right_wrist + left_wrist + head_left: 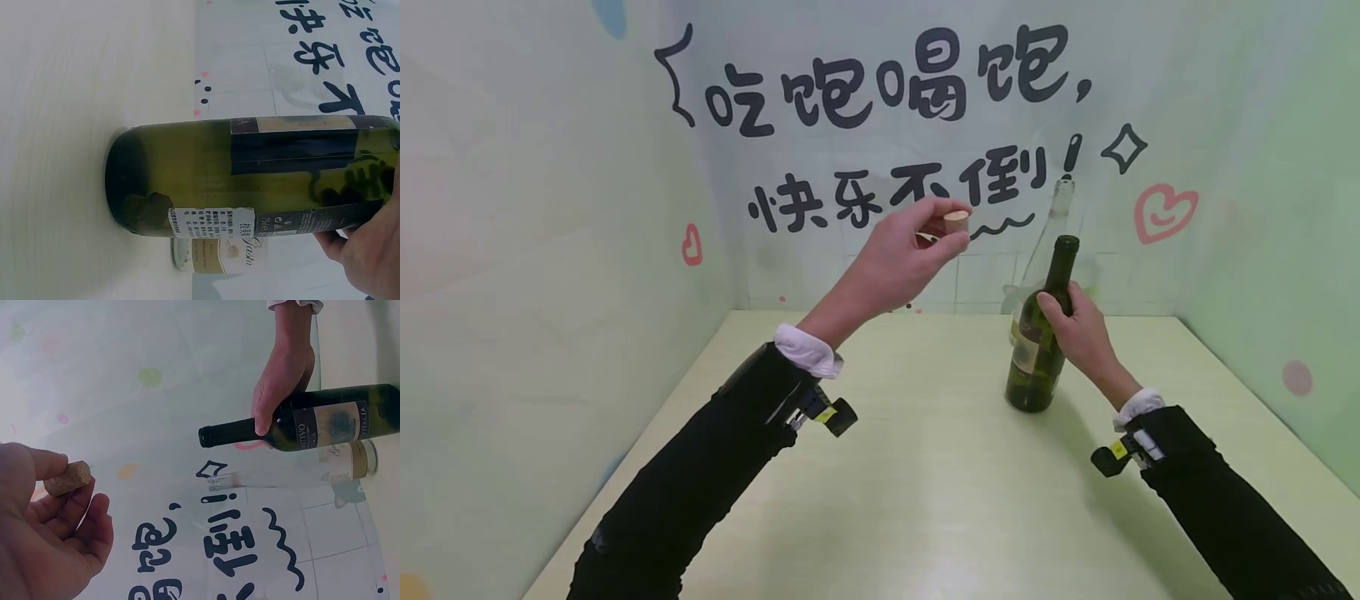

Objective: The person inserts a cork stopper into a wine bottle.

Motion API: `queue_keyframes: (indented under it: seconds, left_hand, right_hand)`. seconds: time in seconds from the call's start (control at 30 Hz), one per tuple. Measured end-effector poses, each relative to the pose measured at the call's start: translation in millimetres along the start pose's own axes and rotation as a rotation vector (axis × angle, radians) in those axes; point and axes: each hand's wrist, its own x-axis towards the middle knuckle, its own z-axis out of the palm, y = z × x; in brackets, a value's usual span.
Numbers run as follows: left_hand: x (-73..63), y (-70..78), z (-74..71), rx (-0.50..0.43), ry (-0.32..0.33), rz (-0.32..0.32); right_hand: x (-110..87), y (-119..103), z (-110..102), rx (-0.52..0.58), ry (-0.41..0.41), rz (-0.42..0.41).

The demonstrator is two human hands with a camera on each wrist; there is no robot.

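My left hand (895, 258) is raised over the table and pinches a short cork (956, 220) between thumb and fingers. In the left wrist view the cork (67, 479) shows as a light brown cylinder. My right hand (1081, 337) grips a dark green wine bottle (1033, 382) around its shoulder, just below the neck. The bottle leans slightly in the head view, its base at the tabletop and its mouth uncovered. Paper labels (212, 223) wrap its body. Close behind it stands a clear glass bottle (1037, 258) with a cream and gold label, partly hidden by the green one.
The pale wooden table (895, 450) reaches back to a printed wall sheet (850, 275) with black lettering and hearts. Light-coloured side walls (1285, 250) rise on the left and right. Both forearms wear black sleeves with a small camera (841, 417) at the wrist.
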Motion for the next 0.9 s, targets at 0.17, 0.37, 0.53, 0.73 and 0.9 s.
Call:
queue_keyframes:
  seconds: [0.17,0.37,0.53,0.73,0.9]
  left_hand:
    - [-3.8,0.9,-7.1,0.026,0.008,-0.006]
    - [-8.0,2.2,-11.7,0.038,0.003,-0.028]
    - [-9.9,3.7,-13.4,0.037,0.005,-0.018]
    - [-9.9,5.9,-16.0,0.028,0.011,0.01]
    - [-10.4,7.9,-18.2,0.009,0.027,0.019]
  right_hand:
    - [-4.2,-11,9,0.029,-0.041,-0.009]
    - [-13.9,-24,22,0.073,-0.083,-0.035]
    - [-23.5,-36,32,0.124,-0.13,-0.041]
    - [-31.1,-48,43,0.142,-0.151,-0.074]
    - [-37.8,-57,51,0.166,-0.182,-0.089]
